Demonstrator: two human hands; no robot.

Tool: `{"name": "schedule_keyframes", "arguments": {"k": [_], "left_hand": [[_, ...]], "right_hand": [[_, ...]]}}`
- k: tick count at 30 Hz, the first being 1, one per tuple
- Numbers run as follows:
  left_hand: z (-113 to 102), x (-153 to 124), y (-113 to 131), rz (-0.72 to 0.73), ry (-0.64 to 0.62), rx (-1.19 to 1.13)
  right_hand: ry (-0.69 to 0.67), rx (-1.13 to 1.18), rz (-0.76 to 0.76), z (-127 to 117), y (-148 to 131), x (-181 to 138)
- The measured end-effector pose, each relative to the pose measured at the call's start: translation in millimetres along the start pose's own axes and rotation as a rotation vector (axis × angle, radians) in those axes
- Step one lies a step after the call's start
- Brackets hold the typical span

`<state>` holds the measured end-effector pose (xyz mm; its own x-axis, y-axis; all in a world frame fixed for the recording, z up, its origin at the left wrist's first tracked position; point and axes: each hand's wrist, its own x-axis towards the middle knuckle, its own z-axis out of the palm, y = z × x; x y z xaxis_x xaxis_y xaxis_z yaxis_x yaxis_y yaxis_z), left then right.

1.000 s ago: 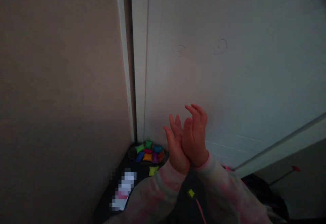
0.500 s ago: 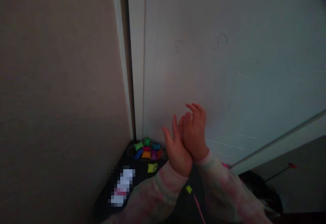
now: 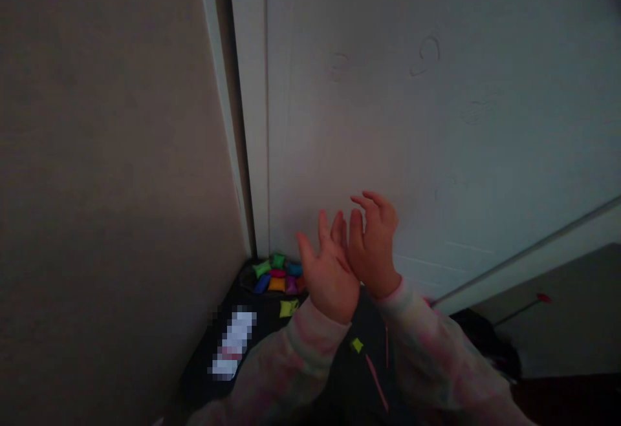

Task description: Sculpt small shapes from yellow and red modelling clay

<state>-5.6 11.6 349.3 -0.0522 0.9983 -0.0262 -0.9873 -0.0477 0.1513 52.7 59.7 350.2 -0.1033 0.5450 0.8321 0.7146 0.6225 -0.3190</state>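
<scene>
While raised together, left hand point(image 3: 327, 277), right hand point(image 3: 372, 245), fingers pointing up.

Both empty hands, left hand point(image 3: 328, 277) against right hand point(image 3: 372, 251), above colourful beanbags point(image 3: 277, 273).

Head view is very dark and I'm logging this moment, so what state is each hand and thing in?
left hand: raised, fingers spread, empty
right hand: raised against the left, fingers curled, empty
bean bags: piled in a shallow tray in the corner
yellow bean bag: lying alone outside the tray
door: shut or not, cannot tell
</scene>
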Motion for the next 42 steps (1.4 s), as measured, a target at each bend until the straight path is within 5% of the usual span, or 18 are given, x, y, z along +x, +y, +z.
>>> {"name": "schedule_keyframes", "arguments": {"k": [19,42], "left_hand": [[-21.7,20.1,-11.3,-0.013,0.055,-0.055],[-26.9,15.2,-7.8,-0.002,-0.025,-0.08]], "right_hand": [[-0.277,-0.105,-0.061,9.1,-8.6,-12.4],[-0.194,-0.189,-0.187,12.4,-12.6,-12.8]]}}
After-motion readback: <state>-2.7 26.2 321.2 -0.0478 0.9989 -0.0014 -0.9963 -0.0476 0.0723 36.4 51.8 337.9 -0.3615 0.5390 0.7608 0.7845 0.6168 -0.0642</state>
